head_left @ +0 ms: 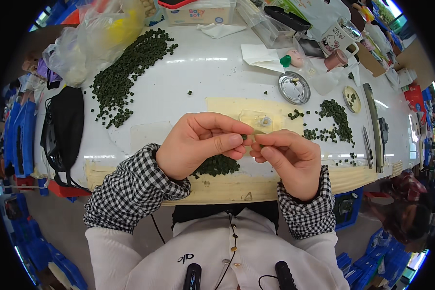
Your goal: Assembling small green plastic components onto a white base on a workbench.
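Over the front middle of the table, my left hand [198,142] pinches a small dark green piece [244,137] between thumb and forefinger. Close beside it, my right hand [294,159] is closed in a pinch too, with a bit of dark green showing at its fingertips; what it is exactly is too small to tell. Below my left hand lies a pile of similar dark green pieces [217,166], partly covered by the hand. Just beyond my fingertips sits a small pale block with a round white part [265,121], on yellowish tape [222,104].
A large heap of dark green pieces [125,72] spreads at the back left, beside plastic bags [89,48]. Smaller heaps [337,116] lie at right, near a round metal lid [294,88], tweezers [367,145] and a long metal bar [373,125]. A black bag [65,130] rests at far left.
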Demonstrator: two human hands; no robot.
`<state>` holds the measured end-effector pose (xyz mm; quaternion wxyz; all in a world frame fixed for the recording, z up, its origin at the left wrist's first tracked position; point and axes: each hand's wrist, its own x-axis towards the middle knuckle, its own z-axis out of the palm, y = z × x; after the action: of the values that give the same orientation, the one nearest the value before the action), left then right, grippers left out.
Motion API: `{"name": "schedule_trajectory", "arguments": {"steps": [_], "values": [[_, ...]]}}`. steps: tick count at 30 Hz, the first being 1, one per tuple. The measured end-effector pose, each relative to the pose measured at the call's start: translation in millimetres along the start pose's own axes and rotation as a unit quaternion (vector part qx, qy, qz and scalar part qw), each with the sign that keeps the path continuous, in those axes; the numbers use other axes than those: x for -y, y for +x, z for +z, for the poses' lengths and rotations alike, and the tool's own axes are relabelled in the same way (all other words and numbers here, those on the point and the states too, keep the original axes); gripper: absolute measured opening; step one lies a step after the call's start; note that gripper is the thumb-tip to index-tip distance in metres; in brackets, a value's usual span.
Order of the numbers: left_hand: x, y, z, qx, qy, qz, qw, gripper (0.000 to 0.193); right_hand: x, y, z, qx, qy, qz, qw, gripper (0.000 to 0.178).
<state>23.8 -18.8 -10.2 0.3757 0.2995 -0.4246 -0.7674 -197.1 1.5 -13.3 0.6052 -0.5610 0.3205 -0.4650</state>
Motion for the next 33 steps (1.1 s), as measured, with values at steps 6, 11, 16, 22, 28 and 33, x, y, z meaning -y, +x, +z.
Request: {"name": "schedule_trajectory", "arguments": {"steps": [6, 11, 16, 22, 28, 33], "values": [[0.1, -0.2, 6.4, -0.012, -0.007, 0.013, 1.000, 0.020, -3.3, -0.8, -1.5, 0.000, 0.037, 0.015, 0.999, 0.022], [4.2, -0.8, 3.2, -0.012, -0.005, 0.023, 1.000, 0.013, -1.6, -0.8, -2.3, -0.010, 0.057, 0.034, 0.998, 0.021], [2.6, -2.4, 9.7, -0.023, 0.011, 0.040, 0.999, 0.013, -0.7, -1.1, -3.2, -0.010, 0.059, 0.035, 0.998, 0.019], [6.9, -5.0, 10.2, -0.017, 0.015, 0.082, 0.996, 0.014, -1.1, -0.9, 1.0, -0.017, 0.032, 0.017, 0.999, 0.018], [5.9, -6.9, 16.0, -0.040, 0.060, 0.099, 0.992, 0.014, -2.9, 0.1, 2.7, -0.024, -0.165, -0.063, 0.984, 0.017], [8.3, -8.2, 15.0, -0.036, 0.065, 0.094, 0.993, 0.014, -1.5, 2.0, 5.1, -0.028, -0.233, -0.111, 0.966, 0.018]]}}
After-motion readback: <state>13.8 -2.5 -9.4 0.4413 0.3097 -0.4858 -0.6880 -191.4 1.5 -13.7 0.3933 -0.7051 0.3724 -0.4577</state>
